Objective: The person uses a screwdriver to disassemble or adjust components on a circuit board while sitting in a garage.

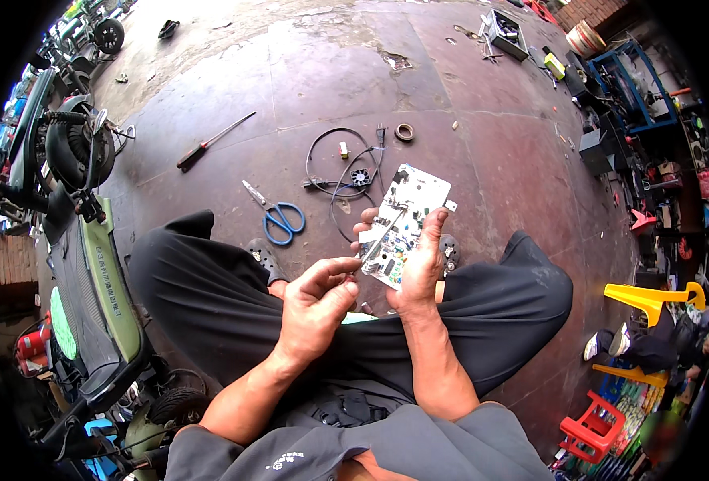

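Observation:
My right hand (418,276) holds a white circuit board (412,191) over my lap, thumb along its right edge and fingers behind its left edge. Small electronic parts and a long grey metal strip (383,237) show on the board's face. Close to the board's lower left corner, my left hand (316,298) is closed in a pinch; what sits between its fingertips is too small to make out. Beyond the board, a small black fan (360,178) lies on the floor among black cables (310,157). Blue-handled scissors (281,222) rest left of it, blades partly apart.
A screwdriver (202,149) lies farther left. A brown tape roll (404,132) and a small white connector (344,150) are near the cables. A green scooter (114,280) stands at left. Yellow (647,298) and red stools (592,427), a blue metal frame (635,88) and clutter line the right.

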Tool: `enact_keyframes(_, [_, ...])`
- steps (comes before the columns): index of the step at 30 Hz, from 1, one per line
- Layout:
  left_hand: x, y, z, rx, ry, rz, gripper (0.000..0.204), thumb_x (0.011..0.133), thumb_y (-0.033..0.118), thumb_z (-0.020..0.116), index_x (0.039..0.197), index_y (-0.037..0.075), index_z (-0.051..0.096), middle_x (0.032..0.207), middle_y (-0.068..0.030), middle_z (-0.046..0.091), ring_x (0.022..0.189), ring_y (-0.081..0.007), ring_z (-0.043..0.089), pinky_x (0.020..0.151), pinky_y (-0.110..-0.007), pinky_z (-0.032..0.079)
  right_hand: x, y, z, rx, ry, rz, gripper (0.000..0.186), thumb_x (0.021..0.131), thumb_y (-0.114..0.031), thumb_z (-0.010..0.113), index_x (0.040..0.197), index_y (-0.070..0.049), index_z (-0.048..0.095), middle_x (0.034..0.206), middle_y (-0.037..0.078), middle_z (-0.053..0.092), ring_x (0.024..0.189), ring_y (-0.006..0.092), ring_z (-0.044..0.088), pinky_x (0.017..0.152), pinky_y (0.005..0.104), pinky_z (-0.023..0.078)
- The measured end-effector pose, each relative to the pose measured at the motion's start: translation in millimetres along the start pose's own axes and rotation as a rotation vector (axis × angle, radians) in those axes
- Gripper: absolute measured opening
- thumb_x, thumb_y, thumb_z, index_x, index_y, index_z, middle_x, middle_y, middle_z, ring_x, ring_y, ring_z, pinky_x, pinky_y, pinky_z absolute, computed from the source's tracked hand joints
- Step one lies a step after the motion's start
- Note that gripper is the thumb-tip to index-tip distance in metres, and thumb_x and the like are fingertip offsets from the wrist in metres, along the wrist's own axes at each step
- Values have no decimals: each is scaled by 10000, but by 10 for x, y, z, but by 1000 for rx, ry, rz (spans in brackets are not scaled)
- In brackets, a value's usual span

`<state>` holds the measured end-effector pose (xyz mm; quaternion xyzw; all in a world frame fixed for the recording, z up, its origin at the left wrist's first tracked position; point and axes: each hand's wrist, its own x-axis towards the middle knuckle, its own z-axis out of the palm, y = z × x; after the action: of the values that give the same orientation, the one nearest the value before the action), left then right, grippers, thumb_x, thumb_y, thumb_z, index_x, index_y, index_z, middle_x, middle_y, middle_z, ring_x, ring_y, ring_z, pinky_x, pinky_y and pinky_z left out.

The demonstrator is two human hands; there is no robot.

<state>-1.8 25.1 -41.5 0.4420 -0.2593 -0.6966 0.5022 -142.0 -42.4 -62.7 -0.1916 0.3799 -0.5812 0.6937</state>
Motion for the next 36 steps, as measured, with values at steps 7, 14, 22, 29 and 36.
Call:
enact_keyframes(7, [-20,57,100,517,36,222,267,884,-17,623,1151,-35,625,912,-40,629,833,-74,583,714,-210,476,11,31,-73,-64,-4,-55,730,961,-667,257,1158,-27,547,953,129,666,823,236,685,671,383,602])
enact_keyframes(14, [96,887,-187,479,-153,-29,227,880,30,636,1099,-31,634,836,-40,620,677,-70,576,572,-218,536,-80,-111,-50,-140,-180,-31,732,969,-646,278,1235,-3,504,1008,169,662,837,232,688,693,358,601])
enact_keyframes(22, [35,828,-316,499,-205,38,224,893,9,634,1111,-38,622,882,-52,620,768,-89,587,663,-253,547,-190,-334,-90,360,-125,242,725,960,-647,307,1322,-40,471,1124,268,619,895,393,670,692,525,597])
enact_keyframes(29, [-54,721,-211,680,-244,59,212,876,-13,631,1086,-25,615,858,-56,650,827,-105,611,772,-257,496,-458,-354,-253,201,-29,237,756,944,-660,347,1284,-4,507,1108,220,637,912,373,681,692,526,601])
enact_keyframes(36, [-220,353,-149,640,-195,84,231,882,-12,641,1110,-31,610,913,-32,626,857,-78,571,779,-226,459,-532,-201,-274,230,-121,143,666,978,-584,372,1265,6,494,1083,209,644,958,329,675,784,460,595])
